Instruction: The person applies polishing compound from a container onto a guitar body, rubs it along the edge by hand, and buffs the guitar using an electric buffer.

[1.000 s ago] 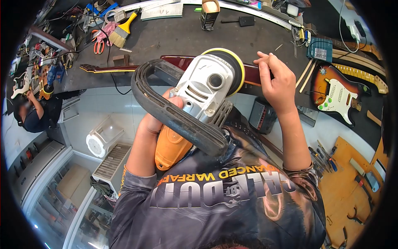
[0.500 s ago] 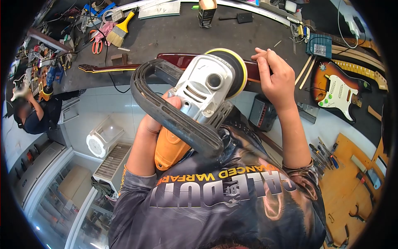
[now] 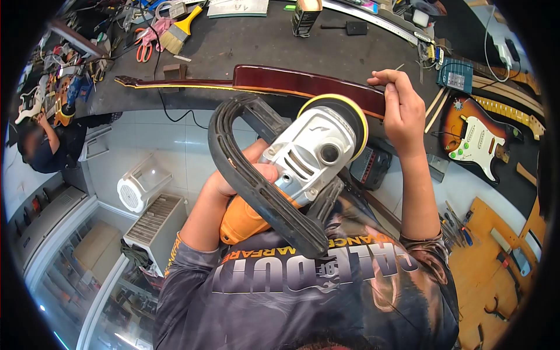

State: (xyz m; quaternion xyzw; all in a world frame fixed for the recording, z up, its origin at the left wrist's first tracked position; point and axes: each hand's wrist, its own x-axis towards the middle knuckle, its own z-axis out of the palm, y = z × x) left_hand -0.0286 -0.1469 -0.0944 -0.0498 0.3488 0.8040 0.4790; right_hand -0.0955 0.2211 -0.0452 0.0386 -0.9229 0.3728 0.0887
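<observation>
My left hand [image 3: 240, 173] is closed on an orange and silver polisher [image 3: 300, 153], partly hidden behind its looped black handle [image 3: 233, 157]. The polisher is tilted up in front of my chest, and its round, yellow-rimmed pad [image 3: 357, 119] overlaps the lower edge of a guitar. That dark red guitar [image 3: 303, 81] stands on its side along the near edge of the bench, its neck reaching left past a small brown block [image 3: 174, 72]. My right hand [image 3: 402, 108] has thumb and fingers closed around the right end of the guitar body.
A sunburst guitar body [image 3: 466, 131] lies at the right of the dark bench [image 3: 245, 49]. Farther back are a yellow-handled brush [image 3: 179, 34], orange scissors [image 3: 143, 49] and a black box [image 3: 305, 18]. Another person [image 3: 49, 143] sits at the far left.
The polisher has come down and to the right, away from the guitar, so more of the red body shows. My right hand stays at the body's end. The view has shifted slightly.
</observation>
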